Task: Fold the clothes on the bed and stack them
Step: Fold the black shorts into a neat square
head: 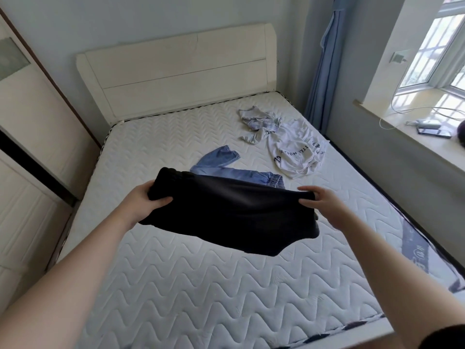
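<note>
I see both of my bare arms stretched out over the white quilted mattress (pixel 201 285) with its wavy stitching. My left hand (pixel 143 200) grips the left end of a black, soft fabric garment (pixel 226 212), fingers curled under the bunched edge and thumb lying across the top. My right hand (pixel 319 202) pinches the garment's right edge between thumb and fingers, the fingers partly hidden behind the cloth. The black garment hangs between my two hands, held up off the mattress, its lower edge drooping to a point at the lower right.

Beyond it, light blue denim trousers (pixel 226 167) with an elastic waistband lie spread on the mattress, partly hidden behind the black garment. Further right lies a white top (pixel 294 152) with dark lettering, crumpled, and touching it at the far end is a rumpled pale grey and blue garment (pixel 261 122). None of these three is folded.

A cream wooden headboard (pixel 181 69) stands at the far end of the bed. A blue curtain (pixel 324 71) hangs in the corner, and a dark phone (pixel 434 132) lies on the windowsill (pixel 402 137).
</note>
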`<action>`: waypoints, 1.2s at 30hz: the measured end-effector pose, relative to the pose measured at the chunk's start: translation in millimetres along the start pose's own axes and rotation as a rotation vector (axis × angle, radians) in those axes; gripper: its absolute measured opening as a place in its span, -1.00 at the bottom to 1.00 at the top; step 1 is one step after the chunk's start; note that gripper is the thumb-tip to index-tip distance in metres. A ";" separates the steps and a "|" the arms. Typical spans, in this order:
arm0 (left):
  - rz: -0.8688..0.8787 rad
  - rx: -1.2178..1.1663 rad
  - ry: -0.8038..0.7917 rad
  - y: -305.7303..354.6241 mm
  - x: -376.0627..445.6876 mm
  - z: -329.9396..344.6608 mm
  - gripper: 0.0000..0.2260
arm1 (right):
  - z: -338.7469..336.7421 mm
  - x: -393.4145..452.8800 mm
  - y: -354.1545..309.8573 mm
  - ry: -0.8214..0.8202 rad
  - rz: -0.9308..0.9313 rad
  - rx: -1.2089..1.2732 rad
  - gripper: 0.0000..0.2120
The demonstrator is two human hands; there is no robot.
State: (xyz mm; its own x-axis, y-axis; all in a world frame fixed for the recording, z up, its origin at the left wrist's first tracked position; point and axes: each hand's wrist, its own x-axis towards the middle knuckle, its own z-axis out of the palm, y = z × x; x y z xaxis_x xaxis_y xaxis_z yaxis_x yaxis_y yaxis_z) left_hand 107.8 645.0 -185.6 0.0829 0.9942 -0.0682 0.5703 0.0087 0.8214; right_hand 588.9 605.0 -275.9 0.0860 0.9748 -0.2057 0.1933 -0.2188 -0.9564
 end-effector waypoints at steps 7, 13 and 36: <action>-0.008 -0.073 -0.015 -15.9 -19.7 15.0 -0.64 | -2.6 -28.9 3.1 0.166 -0.017 -0.382 -0.84; -0.001 -0.121 -0.041 -36.9 -53.7 22.5 -0.64 | 5.7 -67.3 4.2 0.276 -0.094 -0.428 -0.87; -0.470 -0.301 -0.093 -214.5 -248.4 91.6 -0.69 | 117.4 -170.7 77.0 0.164 0.026 -0.642 -0.90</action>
State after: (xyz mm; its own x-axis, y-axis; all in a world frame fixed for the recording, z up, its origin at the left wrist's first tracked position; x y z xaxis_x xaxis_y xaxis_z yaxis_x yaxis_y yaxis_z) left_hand 39.8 386.4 -396.7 -0.0437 0.8627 -0.5038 0.3063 0.4916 0.8152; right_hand 474.3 426.7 -338.8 0.2367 0.9608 -0.1441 0.7289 -0.2737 -0.6275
